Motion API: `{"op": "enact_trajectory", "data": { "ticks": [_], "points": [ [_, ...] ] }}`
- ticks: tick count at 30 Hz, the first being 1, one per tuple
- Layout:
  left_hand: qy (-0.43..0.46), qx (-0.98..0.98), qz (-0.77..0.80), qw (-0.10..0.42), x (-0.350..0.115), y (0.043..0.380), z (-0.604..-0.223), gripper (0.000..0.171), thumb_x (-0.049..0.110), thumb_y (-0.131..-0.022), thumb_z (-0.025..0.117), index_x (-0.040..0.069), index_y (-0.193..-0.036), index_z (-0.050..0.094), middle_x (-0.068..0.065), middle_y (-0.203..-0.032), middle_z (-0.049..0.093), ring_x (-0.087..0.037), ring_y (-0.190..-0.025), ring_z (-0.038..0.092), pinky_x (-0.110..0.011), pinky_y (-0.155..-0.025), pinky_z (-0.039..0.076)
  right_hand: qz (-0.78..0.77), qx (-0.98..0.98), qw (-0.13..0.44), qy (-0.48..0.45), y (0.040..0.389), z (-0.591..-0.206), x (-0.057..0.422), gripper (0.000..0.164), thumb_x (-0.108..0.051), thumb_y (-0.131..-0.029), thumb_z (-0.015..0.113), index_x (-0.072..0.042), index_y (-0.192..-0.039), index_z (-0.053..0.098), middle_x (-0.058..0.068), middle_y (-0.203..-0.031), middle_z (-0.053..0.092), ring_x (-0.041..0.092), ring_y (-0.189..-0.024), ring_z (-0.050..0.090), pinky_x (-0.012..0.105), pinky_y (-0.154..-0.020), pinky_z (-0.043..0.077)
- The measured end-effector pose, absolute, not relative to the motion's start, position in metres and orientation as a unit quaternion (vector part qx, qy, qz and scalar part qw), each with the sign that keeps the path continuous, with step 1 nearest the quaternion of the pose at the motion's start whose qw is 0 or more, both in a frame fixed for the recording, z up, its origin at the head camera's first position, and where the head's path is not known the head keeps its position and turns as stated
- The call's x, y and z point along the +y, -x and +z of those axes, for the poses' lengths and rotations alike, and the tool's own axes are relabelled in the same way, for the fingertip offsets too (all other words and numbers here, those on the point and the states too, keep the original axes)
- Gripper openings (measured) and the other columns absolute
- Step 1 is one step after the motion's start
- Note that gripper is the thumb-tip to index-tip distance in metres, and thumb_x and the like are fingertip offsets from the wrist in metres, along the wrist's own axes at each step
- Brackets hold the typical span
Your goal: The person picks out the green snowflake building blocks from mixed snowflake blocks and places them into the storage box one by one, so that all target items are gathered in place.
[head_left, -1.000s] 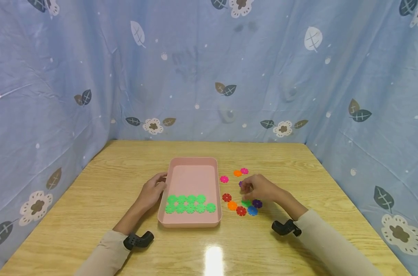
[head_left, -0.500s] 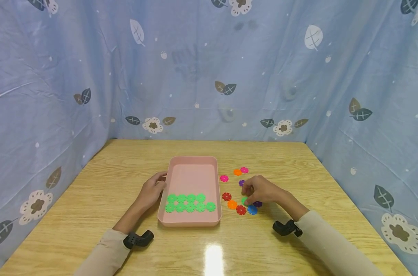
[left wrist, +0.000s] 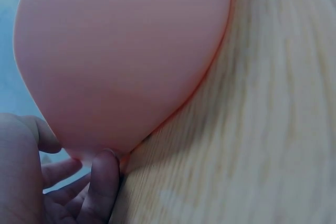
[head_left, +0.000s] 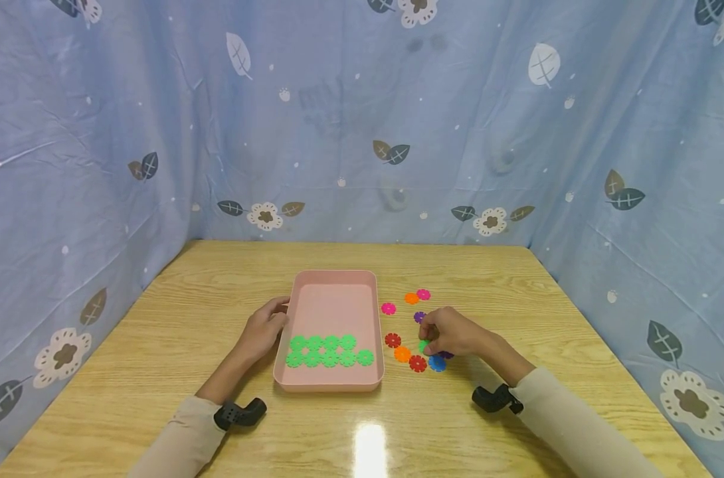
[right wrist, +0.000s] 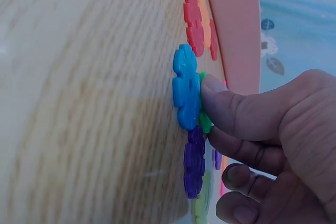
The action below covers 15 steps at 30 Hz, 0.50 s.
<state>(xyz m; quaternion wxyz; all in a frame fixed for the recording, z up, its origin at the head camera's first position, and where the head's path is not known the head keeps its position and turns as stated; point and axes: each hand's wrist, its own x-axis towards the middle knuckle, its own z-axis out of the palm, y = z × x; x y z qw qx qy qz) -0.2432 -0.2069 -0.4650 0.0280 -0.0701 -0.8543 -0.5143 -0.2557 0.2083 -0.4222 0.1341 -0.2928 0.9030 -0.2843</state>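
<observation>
In the head view a pink tray [head_left: 338,312] holds several green snowflake discs [head_left: 330,358] in two rows near its front. My left hand [head_left: 263,335] grips the tray's left side, thumb and fingers at its wall; the left wrist view shows the fingertips [left wrist: 105,174] against the pink wall [left wrist: 126,61]. Right of the tray, my right hand [head_left: 454,332] pinches a green snowflake disc [right wrist: 205,119] low at the table between thumb and forefinger. A blue disc [right wrist: 186,87] and a purple disc [right wrist: 194,163] lie beside it, partly blocking the view.
Red [head_left: 392,340], orange [head_left: 402,354] and pink discs [head_left: 388,309] lie scattered between tray and right hand. A second orange disc [head_left: 411,299] is farther back. A blue patterned curtain [head_left: 362,133] surrounds the wooden table [head_left: 218,279].
My right hand has come down slightly onto the green disc, and its thumb and forefinger have closed on it. The purple disc behind shows more. My left hand keeps its place on the tray.
</observation>
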Motion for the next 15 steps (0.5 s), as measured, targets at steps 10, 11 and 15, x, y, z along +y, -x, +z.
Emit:
{"op": "enact_trajectory", "data": {
  "ticks": [10,11,15],
  "points": [
    [0.071,-0.854,-0.514,0.026,-0.2078,0.2441,-0.4653,0.049,0.018,-0.101,0.042,0.006,-0.148,0.047,-0.019,-0.132,0.061,-0.034,-0.117,0.06,-0.049,-0.1,0.049,-0.27,0.908,0.123,0.296,0.2537,-0.4203,0.2045,0.018,-0.001,-0.084,0.079,-0.009,-0.088,0.064,-0.005,-0.079,0.064,0.013,-0.072,0.059,0.026,-0.068,0.055],
    [0.071,-0.854,-0.515,0.025,-0.2076,0.244,-0.4653,0.049,0.018,-0.101,0.042,0.006,-0.148,0.048,-0.019,-0.132,0.061,-0.034,-0.117,0.06,-0.049,-0.1,0.049,-0.273,0.908,0.122,0.295,0.2536,-0.4208,0.2046,0.018,0.0,-0.084,0.079,-0.01,-0.088,0.064,-0.005,-0.078,0.063,0.013,-0.072,0.058,0.026,-0.067,0.054],
    [0.073,-0.851,-0.52,0.019,-0.2077,0.2433,-0.4648,0.049,0.018,-0.101,0.042,0.006,-0.149,0.047,-0.019,-0.133,0.06,-0.034,-0.116,0.061,-0.046,-0.097,0.05,-0.289,0.901,0.115,0.302,0.2531,-0.4221,0.2049,0.016,0.001,-0.085,0.077,-0.009,-0.09,0.065,-0.006,-0.075,0.062,0.013,-0.069,0.056,0.026,-0.065,0.052]
  ]
}}
